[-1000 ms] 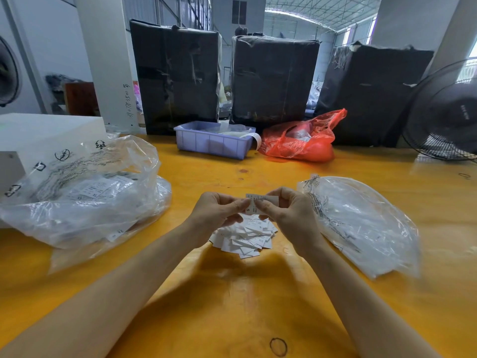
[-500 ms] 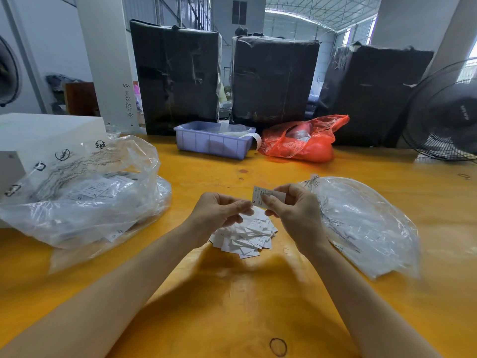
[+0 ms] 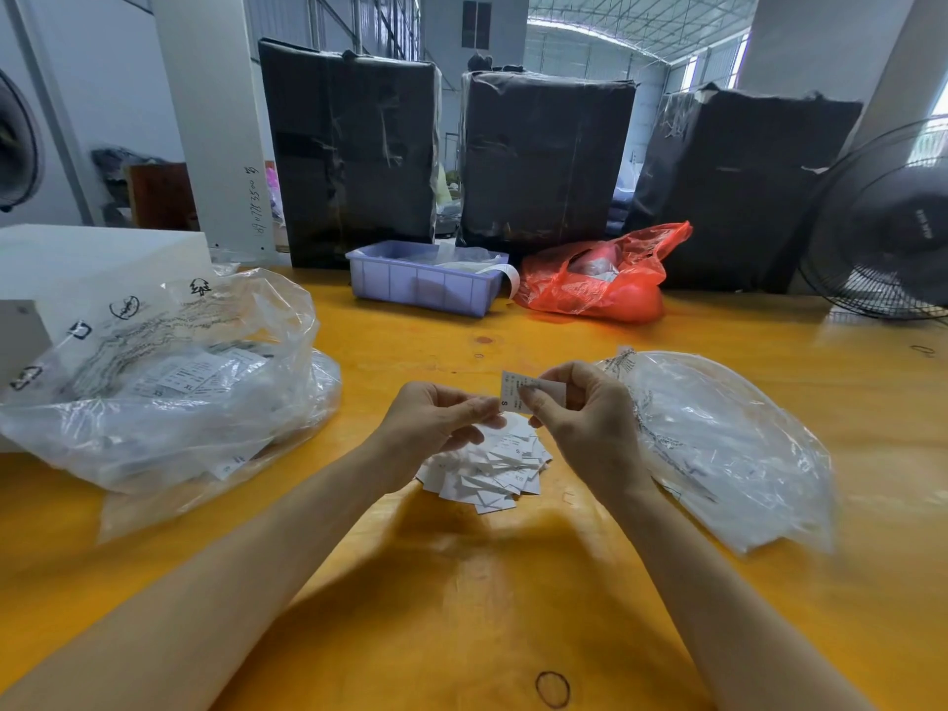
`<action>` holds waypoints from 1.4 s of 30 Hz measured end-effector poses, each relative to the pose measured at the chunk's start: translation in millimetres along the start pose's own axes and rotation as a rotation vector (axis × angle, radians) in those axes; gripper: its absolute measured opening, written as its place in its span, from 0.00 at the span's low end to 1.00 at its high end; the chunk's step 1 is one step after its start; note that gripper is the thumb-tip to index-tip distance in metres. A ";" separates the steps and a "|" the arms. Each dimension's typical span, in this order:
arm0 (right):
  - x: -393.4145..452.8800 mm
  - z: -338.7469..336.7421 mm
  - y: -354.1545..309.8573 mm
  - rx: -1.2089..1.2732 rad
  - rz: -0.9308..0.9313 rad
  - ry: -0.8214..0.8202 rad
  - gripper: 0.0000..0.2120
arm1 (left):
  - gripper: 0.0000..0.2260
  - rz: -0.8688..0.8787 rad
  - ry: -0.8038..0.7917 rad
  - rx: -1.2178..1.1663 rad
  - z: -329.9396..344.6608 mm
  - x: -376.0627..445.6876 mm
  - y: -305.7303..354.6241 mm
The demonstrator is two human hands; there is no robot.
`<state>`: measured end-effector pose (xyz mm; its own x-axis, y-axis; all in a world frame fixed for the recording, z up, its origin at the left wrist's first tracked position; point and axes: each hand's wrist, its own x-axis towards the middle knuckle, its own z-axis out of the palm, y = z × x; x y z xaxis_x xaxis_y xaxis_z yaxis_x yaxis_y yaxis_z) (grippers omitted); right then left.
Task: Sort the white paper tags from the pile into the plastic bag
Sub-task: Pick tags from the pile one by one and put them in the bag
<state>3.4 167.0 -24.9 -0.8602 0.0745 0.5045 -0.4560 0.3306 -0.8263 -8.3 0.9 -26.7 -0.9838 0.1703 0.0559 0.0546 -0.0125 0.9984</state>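
A pile of white paper tags (image 3: pixel 495 472) lies on the yellow table (image 3: pixel 461 597), just below my hands. My right hand (image 3: pixel 585 428) pinches a small stack of white tags (image 3: pixel 518 390) printed with an "S", held upright above the pile. My left hand (image 3: pixel 436 425) has its fingers curled, and its thumb and forefinger meet at the lower left corner of that stack. A flat clear plastic bag (image 3: pixel 728 454) holding some tags lies right of my right hand.
A big crumpled clear bag (image 3: pixel 169 387) of printed packets lies at the left against a white box (image 3: pixel 77 264). A purple bin (image 3: pixel 426 282), a red bag (image 3: pixel 600 279) and black-wrapped bales (image 3: pixel 544 161) line the far edge. A fan (image 3: pixel 892 223) stands at right.
My right hand drew the tags away from the left hand and tilted them. Now my left fingertips are back at the stack's lower left corner.
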 end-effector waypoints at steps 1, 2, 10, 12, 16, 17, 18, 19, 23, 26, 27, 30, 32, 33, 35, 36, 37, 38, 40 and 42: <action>-0.2 -0.1 0.2 -0.013 -0.008 0.003 0.08 | 0.05 -0.001 0.001 0.002 -0.1 -0.1 0.1; -0.5 -0.1 0.2 -0.022 -0.014 0.005 0.09 | 0.05 -0.001 0.001 0.002 -0.3 -0.2 0.2; 0.2 -0.4 -2.1 0.026 0.055 -0.127 0.07 | 0.04 -0.003 0.030 0.008 -0.3 0.6 -0.3; 0.4 -1.2 -2.6 0.059 0.096 -0.163 0.06 | 0.03 0.000 0.033 0.013 -0.8 0.7 -0.7; 0.1 -2.0 -3.3 0.099 0.126 -0.185 0.05 | 0.03 0.011 0.022 0.011 -0.5 0.1 -0.7; 0.3 -2.3 -3.3 0.111 0.127 -0.173 0.05 | 0.03 0.011 0.019 0.007 -0.4 -0.1 -0.6; 0.8 -2.5 -3.3 0.126 0.129 -0.155 0.05 | 0.03 0.012 0.014 0.003 -0.3 -0.2 -0.4; 1.3 -2.9 -3.1 0.144 0.134 -0.134 0.05 | 0.03 0.014 0.008 0.002 -0.2 -0.3 -0.4; 1.7 -2.6 -2.3 0.139 0.134 -0.097 0.06 | 0.03 0.015 -0.001 0.000 0.1 -0.4 -0.9; 0.6 -1.5 -1.8 0.088 0.095 -0.059 0.06 | 0.04 0.013 -0.007 -0.004 0.1 0.1 -1.9; 0.5 -1.4 -2.1 0.075 0.082 -0.044 0.07 | 0.04 0.013 -0.008 -0.002 -0.3 0.3 -2.0; 0.2 -1.8 -3.0 0.043 0.037 -0.016 0.08 | 0.05 0.012 -0.015 -0.003 -1.5 0.3 -1.7; -0.4 -1.7 -3.5 0.001 0.009 -0.012 0.09 | 0.05 0.012 -0.021 -0.002 -2.2 0.2 -1.6; -0.8 -1.3 -3.8 -0.022 -0.003 -0.018 0.09 | 0.04 0.012 -0.023 0.002 -2.3 0.3 -1.6; -1.8 -0.2 -4.7 -0.064 -0.026 -0.032 0.10 | 0.05 0.011 -0.025 0.010 -2.3 0.5 -1.7; -1.9 0.1 -5.1 -0.080 -0.036 -0.030 0.11 | 0.05 0.010 -0.024 0.013 -2.2 0.7 -1.7; -1.9 0.1 -5.2 -0.089 -0.042 -0.021 0.11 | 0.05 0.010 -0.023 0.015 -2.0 0.8 -1.7; -1.9 -0.3 -5.3 -0.096 -0.046 -0.012 0.12 | 0.05 0.011 -0.021 0.016 -2.0 0.8 -1.8; -1.7 -1.2 -5.4 -0.104 -0.052 -0.009 0.12 | 0.05 0.012 -0.018 0.013 -2.2 0.6 -2.1; -1.2 -1.7 -4.1 -0.116 -0.051 -0.019 0.11 | 0.06 0.016 -0.016 0.006 -2.7 0.6 -2.5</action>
<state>6.7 167.2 -21.7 -0.8411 0.0370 0.5396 -0.4712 0.4398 -0.7645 -9.4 -1.7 -29.1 -0.9799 0.1859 0.0719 0.0714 -0.0092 0.9974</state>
